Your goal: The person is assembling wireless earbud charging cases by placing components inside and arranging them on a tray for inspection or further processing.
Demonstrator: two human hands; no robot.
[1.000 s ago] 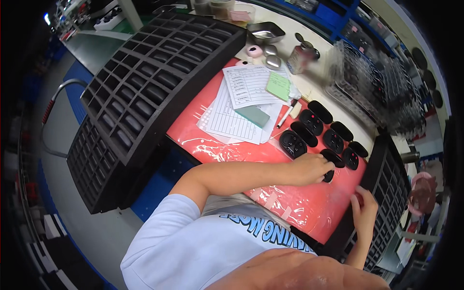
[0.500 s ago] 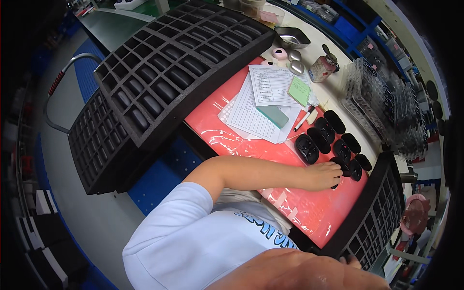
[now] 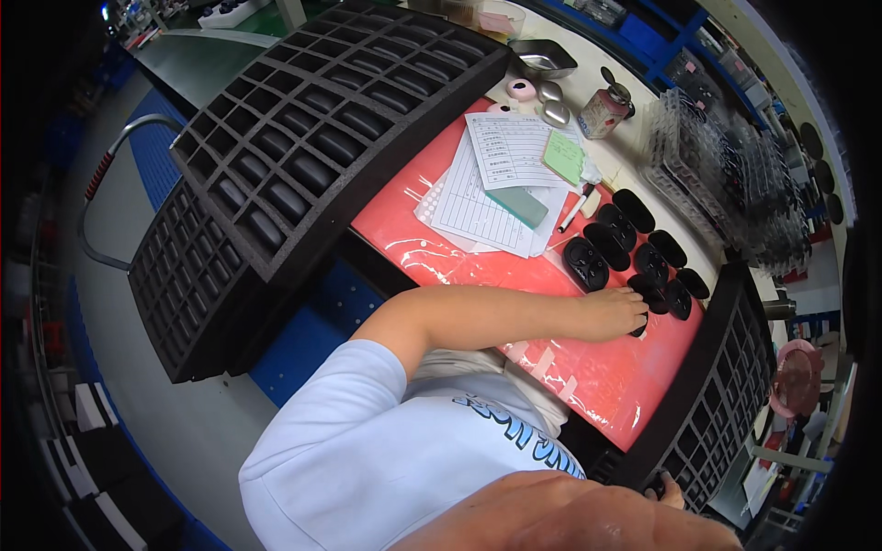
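Several black earbud charging cases (image 3: 650,264) stand with lids raised on the red-covered table (image 3: 423,248), near its right end. My left hand (image 3: 614,314) reaches across to the nearest of them. Its fingers are curled on a small black earbud case (image 3: 640,327), mostly covered by the fingertips. Low at the right, my right hand (image 3: 672,494) is at the edge of a black foam tray (image 3: 703,395) with many slots. A dark rounded object (image 3: 656,485) shows at its fingertips; its kind is hard to make out. My body hides the right forearm.
Large stacked black foam trays (image 3: 322,207) holding dark cases overhang the table's left side. Paper forms (image 3: 514,161), a green notepad (image 3: 562,158) and a marker (image 3: 574,213) lie mid-table. Behind stand a pump bottle (image 3: 606,108), a metal dish (image 3: 544,59) and stacked clear plastic trays (image 3: 689,165).
My view has shifted slightly. The right hand shows more at the foam tray's edge, with a dark object at its fingers. The left hand stays on the same case.
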